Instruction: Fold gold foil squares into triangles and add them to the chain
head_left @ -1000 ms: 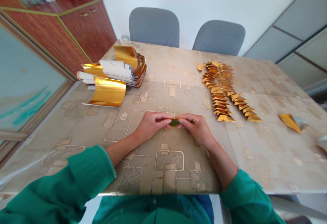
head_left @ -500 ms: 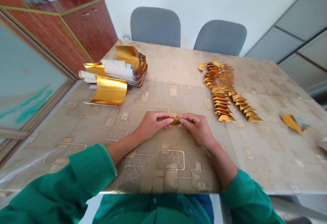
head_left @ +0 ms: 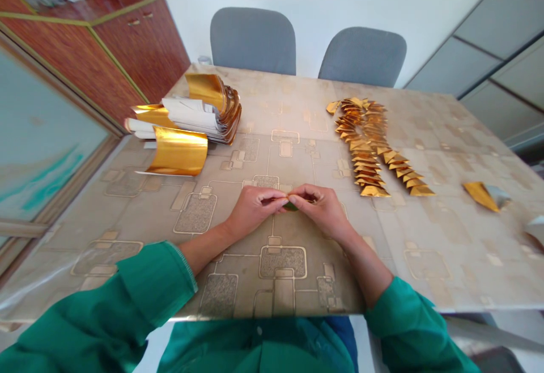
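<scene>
Between my hands, just above the table, is a small piece of folded gold foil paper (head_left: 291,206), mostly covered by my fingers. My left hand (head_left: 257,208) pinches its left side with thumb and fingertips. From the other side my right hand (head_left: 321,206) pinches it too, the thumbs nearly meeting over it. To the right lie overlapping rows of folded gold paper pieces (head_left: 369,163), with one loose folded piece at their far left end. A stack of gold and white paper sheets (head_left: 198,115) sits at the left, a curled gold sheet (head_left: 178,151) in front of it.
A partly folded gold and silver paper (head_left: 482,196) lies toward the table's right side. The patterned tablecloth (head_left: 283,262) covers the table. Two grey chairs (head_left: 255,38) stand beyond the far edge, and a wooden cabinet (head_left: 127,44) is at the left.
My right hand has shifted slightly left, bringing the thumbs closer together and hiding more of the gold paper. The whole view has tilted slightly.
</scene>
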A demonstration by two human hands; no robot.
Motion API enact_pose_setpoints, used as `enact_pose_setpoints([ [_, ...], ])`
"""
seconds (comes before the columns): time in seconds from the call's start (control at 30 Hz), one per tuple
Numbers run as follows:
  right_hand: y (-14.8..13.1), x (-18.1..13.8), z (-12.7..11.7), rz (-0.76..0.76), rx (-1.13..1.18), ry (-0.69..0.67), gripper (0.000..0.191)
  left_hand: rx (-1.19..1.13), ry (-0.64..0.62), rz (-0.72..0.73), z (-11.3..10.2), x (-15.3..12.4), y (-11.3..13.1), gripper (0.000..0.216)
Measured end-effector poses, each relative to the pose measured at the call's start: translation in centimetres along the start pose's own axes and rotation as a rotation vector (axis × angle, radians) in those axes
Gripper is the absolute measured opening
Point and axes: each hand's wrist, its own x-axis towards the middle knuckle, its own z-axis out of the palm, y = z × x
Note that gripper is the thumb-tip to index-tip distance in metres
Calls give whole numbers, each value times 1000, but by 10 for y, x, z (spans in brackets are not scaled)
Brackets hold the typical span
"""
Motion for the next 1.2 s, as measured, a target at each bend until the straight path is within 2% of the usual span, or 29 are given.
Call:
enact_pose_setpoints([
  [0.13, 3, -1, -1, 19, 11, 16, 23, 5, 2, 11, 0, 0, -2, 16],
  [0.37, 9, 0, -4, 35, 82, 27, 24, -86, -48, -79, -5, 4, -3, 21],
  [0.53, 6, 0, -6, -20, 28, 59, 21, -101, -79, -100, -7, 6, -2, 24],
  [0.73, 3, 0, -6, -196, -173, 69, 12, 180, -50, 97, -8, 6, 3, 18],
  [0.87, 3, 0, -5, -308, -248, 61, 9, 235, -25, 162, -10, 5, 2, 14],
  [1.07, 2, -1, -9, -259, -217, 57, 11, 217, -4, 204, -10, 5, -3, 13],
  [1.2, 5, -1, -13, -168, -102, 10, 14, 212, 10, 194, -9, 4, -3, 14],
])
